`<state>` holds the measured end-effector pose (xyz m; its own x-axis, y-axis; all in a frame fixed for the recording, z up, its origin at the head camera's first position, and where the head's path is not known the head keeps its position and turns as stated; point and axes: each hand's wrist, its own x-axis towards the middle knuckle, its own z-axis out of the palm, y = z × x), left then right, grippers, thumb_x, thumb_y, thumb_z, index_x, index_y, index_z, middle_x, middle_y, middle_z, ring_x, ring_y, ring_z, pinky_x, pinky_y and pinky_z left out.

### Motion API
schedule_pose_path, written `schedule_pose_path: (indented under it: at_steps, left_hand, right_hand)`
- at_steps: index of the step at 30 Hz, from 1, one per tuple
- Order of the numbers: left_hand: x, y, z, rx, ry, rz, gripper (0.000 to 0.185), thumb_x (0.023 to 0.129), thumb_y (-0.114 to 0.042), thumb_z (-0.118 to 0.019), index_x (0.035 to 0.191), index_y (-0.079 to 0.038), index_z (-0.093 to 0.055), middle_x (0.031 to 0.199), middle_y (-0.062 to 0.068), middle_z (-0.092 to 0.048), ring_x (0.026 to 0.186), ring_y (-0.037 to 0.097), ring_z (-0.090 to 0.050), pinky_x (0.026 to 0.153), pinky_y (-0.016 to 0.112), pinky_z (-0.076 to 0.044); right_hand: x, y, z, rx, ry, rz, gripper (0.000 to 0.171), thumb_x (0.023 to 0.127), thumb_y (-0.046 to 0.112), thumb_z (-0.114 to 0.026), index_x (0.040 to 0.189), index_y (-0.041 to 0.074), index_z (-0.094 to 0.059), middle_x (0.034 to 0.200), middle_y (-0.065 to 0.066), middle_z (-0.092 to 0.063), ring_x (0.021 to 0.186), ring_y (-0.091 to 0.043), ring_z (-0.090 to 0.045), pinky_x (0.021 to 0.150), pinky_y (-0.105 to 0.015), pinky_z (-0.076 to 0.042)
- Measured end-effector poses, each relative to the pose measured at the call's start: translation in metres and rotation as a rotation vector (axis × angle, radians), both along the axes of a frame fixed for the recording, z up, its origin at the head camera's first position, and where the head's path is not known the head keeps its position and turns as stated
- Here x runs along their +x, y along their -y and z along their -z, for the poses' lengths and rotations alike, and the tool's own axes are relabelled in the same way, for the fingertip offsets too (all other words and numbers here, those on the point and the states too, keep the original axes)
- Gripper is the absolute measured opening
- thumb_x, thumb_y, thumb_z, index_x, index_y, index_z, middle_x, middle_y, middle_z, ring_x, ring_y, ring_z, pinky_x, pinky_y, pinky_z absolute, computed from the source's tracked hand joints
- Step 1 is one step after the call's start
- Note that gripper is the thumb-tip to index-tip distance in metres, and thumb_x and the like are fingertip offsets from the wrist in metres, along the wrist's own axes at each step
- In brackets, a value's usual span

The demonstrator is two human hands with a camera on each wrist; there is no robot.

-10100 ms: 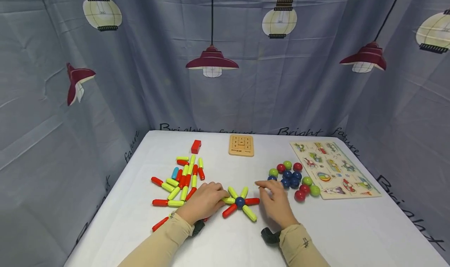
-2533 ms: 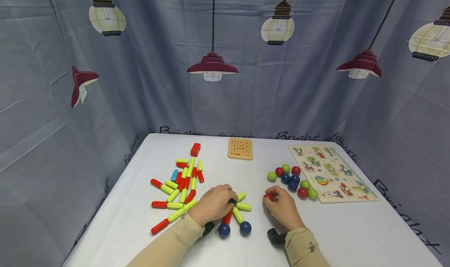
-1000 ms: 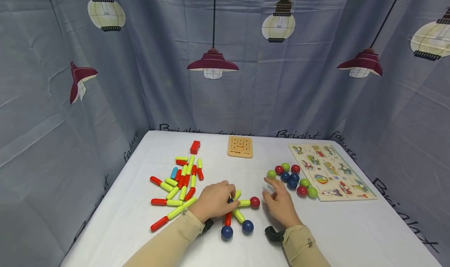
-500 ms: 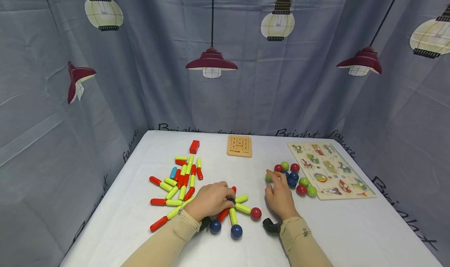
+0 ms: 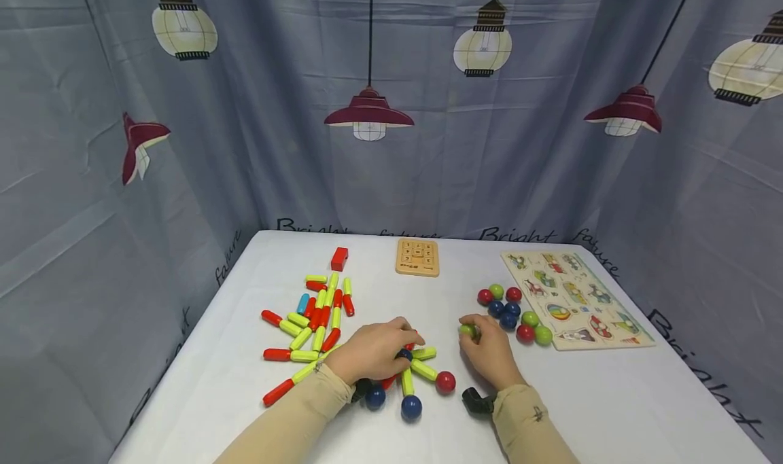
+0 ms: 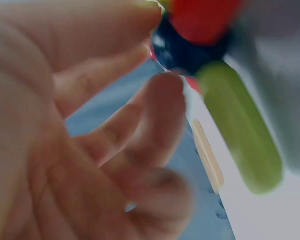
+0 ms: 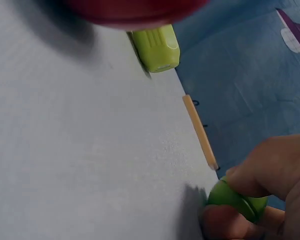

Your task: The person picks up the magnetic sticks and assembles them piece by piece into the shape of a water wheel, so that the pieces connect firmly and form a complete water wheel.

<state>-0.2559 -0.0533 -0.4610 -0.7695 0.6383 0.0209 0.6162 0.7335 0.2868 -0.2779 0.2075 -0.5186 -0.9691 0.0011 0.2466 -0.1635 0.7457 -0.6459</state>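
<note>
**Two hands at the stick-and-ball figure**

Lower centre of the head view, the left hand [image 5: 367, 352] lies palm down, fingers curled around the figure's blue hub ball [image 5: 404, 354]. Just right, the right hand [image 5: 487, 357] pinches a green ball [image 5: 467, 330] between its fingertips, just above the white table [image 5: 612, 403].

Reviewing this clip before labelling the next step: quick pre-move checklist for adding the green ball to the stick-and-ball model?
1. Green ball pinched in right hand: ok.
2. Left hand holds the model at its blue hub: ok.
3. Free stick end to take the ball: yellow stick points toward the right hand: ok.
4. Red ball seated on its stick: ok.
5. Path between ball and stick clear: ok.
6. Hub joints firm: cannot tell.
</note>
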Motion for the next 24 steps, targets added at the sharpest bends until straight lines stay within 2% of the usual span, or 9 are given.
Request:
schedule_pose_path:
  at_steps: [4,10,15,19,24]
  left_hand:
    - [0.003,-0.009,0.005,-0.054,-0.036,0.062,0.03,0.093,-0.036,-0.072,0.123,-0.035,-0.075,0.121,-0.011,-0.068,0.094,0.003,-0.064,0.075,0.025,-0.054]
    - [0.003,-0.017,0.011,-0.061,-0.12,0.064,0.025,0.094,-0.037,-0.068,0.117,-0.032,-0.078,0.108,-0.011,-0.072,0.086,0.003,-0.064,0.068,0.023,-0.051]
    - [0.0,-0.017,0.018,-0.012,-0.134,0.099,0.026,0.096,-0.035,-0.066,0.119,-0.031,-0.078,0.111,-0.009,-0.069,0.084,0.003,-0.062,0.069,0.021,-0.05]
    - [-0.001,-0.015,0.02,0.029,-0.163,0.136,0.026,0.099,-0.034,-0.065,0.121,-0.032,-0.077,0.117,-0.009,-0.067,0.087,0.002,-0.063,0.07,0.02,-0.051]
    - [-0.001,-0.015,0.021,0.03,-0.189,0.149,0.024,0.1,-0.034,-0.065,0.121,-0.034,-0.077,0.12,-0.01,-0.067,0.089,0.002,-0.065,0.071,0.02,-0.052]
  right_hand:
    - [0.007,0.003,0.0,-0.038,0.052,-0.019,0.029,0.088,0.01,-0.073,0.118,0.013,-0.072,0.104,-0.007,-0.063,0.074,-0.015,-0.053,0.064,-0.025,-0.045]
    - [0.014,0.005,-0.001,-0.114,0.12,-0.068,0.031,0.089,0.012,-0.075,0.119,0.017,-0.071,0.11,-0.007,-0.063,0.063,-0.015,-0.055,0.055,-0.024,-0.047]
    - [0.015,0.005,-0.003,-0.259,0.207,-0.069,0.031,0.093,0.016,-0.074,0.124,0.015,-0.069,0.114,-0.009,-0.066,0.064,-0.017,-0.062,0.055,-0.026,-0.051]
    - [0.014,0.006,-0.004,-0.404,0.264,-0.123,0.031,0.098,0.02,-0.071,0.127,0.01,-0.067,0.114,-0.012,-0.067,0.069,-0.021,-0.067,0.057,-0.029,-0.054]
    - [0.015,0.006,-0.006,-0.471,0.288,-0.186,0.031,0.099,0.018,-0.069,0.128,0.006,-0.066,0.114,-0.015,-0.067,0.071,-0.023,-0.068,0.06,-0.03,-0.055]
